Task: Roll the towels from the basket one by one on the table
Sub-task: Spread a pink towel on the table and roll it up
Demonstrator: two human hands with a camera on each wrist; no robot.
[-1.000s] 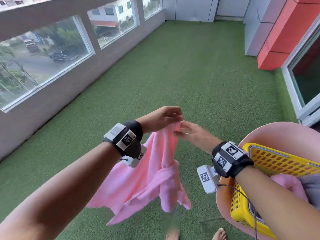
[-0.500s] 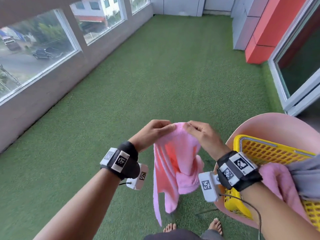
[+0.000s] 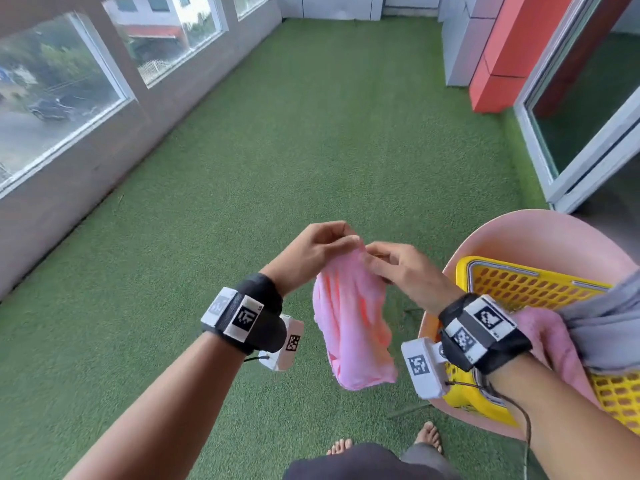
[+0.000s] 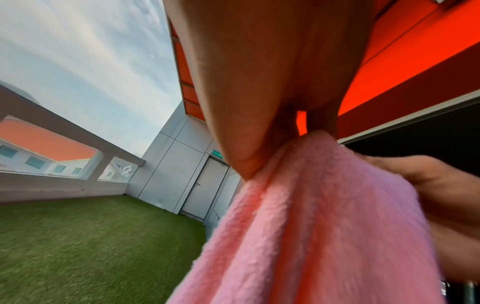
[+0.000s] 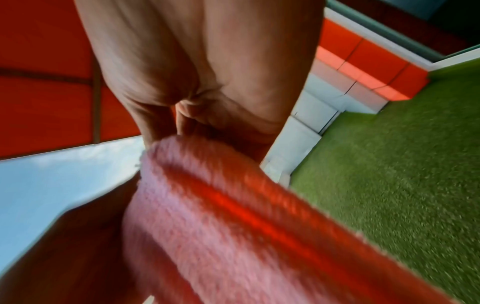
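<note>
head cam looks down, wrist cams close under palms, all share towel (image 3: 349,323)

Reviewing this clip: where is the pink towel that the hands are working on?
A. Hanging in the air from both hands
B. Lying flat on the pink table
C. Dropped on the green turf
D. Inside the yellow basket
A: the pink towel dangles above the turf, its top edge pinched by the left hand and right hand.

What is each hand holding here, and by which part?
Both the left hand and the right hand pinch the pink towel at its top edge, close together; the rest hangs free.
</note>
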